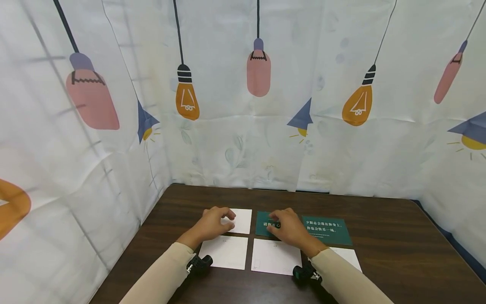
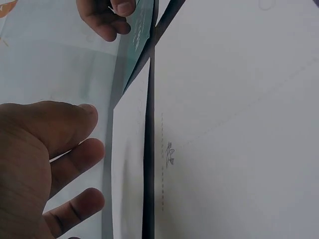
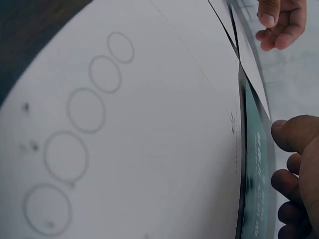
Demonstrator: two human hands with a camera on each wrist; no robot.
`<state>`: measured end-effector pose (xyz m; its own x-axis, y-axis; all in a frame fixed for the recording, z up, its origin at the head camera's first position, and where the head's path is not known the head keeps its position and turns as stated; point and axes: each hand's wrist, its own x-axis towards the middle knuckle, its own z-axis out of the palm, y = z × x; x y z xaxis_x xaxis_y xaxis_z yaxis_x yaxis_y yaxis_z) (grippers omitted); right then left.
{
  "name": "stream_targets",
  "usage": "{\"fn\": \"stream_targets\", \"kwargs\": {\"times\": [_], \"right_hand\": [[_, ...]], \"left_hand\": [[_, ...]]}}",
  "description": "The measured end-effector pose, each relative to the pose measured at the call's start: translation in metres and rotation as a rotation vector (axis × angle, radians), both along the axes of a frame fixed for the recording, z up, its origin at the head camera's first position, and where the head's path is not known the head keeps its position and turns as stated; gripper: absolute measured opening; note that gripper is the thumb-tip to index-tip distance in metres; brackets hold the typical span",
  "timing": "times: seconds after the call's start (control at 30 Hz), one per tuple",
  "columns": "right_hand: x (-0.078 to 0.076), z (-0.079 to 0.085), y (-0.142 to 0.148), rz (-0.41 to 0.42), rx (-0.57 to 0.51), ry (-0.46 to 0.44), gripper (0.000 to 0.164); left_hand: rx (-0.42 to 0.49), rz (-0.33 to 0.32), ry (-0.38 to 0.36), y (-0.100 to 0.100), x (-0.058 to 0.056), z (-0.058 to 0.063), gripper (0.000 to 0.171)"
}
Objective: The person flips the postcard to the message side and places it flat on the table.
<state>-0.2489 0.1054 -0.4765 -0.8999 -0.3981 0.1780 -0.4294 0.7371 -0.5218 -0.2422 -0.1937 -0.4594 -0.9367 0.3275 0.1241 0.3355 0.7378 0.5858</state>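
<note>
My left hand is over the white card at the back left, its thumb and fingers apart with nothing between them. To its right, my right hand hovers at the middle green card, fingers loosely bent and holding nothing; it hides part of the card's pale lettering. Another green card with two lines of white characters lies right of that hand. Nearer me are a left white card, a middle white card and a right one, partly covered by my right forearm.
The cards lie in two rows on a dark brown wooden table. A pale curtain printed with hanging lamps and bulbs surrounds its back and sides. In the right wrist view, the near white card bears a row of printed circles.
</note>
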Motion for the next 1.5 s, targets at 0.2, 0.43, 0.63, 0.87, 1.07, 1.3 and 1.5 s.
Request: {"fn": "stream_targets", "kwargs": {"times": [0.2,0.43,0.63,0.87,1.07,1.3,1.5], "right_hand": [[0.001,0.000,0.004,-0.009,0.004,0.010,0.042],[0.002,0.000,0.012,-0.038,0.020,0.002,0.044],[0.002,-0.001,0.019,-0.067,0.025,-0.004,0.046],[0.001,0.000,0.025,-0.093,0.028,-0.024,0.048],[0.003,0.002,0.030,-0.096,0.029,-0.028,0.049],[0.004,0.001,0.037,-0.111,0.036,-0.022,0.049],[0.005,0.001,0.042,-0.123,0.045,-0.023,0.050]], "left_hand": [[-0.007,-0.024,0.003,0.007,0.000,0.000,0.020],[-0.002,-0.061,0.015,0.016,0.001,0.000,0.023],[-0.012,-0.068,0.006,0.023,0.001,0.001,0.026],[-0.020,-0.068,0.008,0.029,0.000,0.002,0.027],[-0.021,-0.077,0.025,0.034,-0.001,0.000,0.027],[-0.034,-0.084,0.039,0.040,-0.001,-0.002,0.026],[-0.039,-0.095,0.048,0.045,-0.001,-0.002,0.025]]}}
